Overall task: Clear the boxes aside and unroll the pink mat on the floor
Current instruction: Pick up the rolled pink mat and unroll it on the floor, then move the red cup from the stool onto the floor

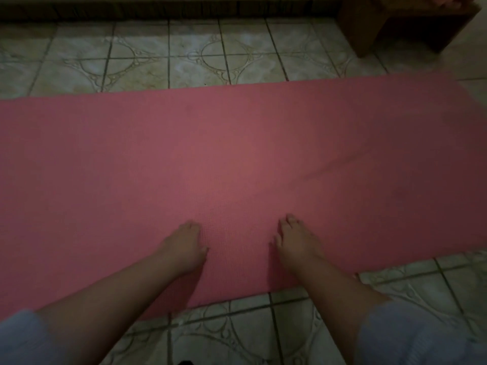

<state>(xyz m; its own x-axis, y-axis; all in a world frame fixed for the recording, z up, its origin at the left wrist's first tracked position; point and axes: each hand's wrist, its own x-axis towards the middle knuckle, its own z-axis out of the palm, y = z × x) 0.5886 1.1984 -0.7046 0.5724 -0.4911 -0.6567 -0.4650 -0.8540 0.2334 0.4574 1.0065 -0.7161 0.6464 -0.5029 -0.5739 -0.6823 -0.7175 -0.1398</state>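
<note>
The flat pink foam mat (237, 154) runs lengthwise left to right beneath both hands. Left hand (184, 246) and right hand (296, 239) press palm-down, fingers together, on its near edge.

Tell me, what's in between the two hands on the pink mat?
Nothing but bare pink mat. In the head view, the left hand and right hand both rest flat on it, with only mat surface between them.
</note>
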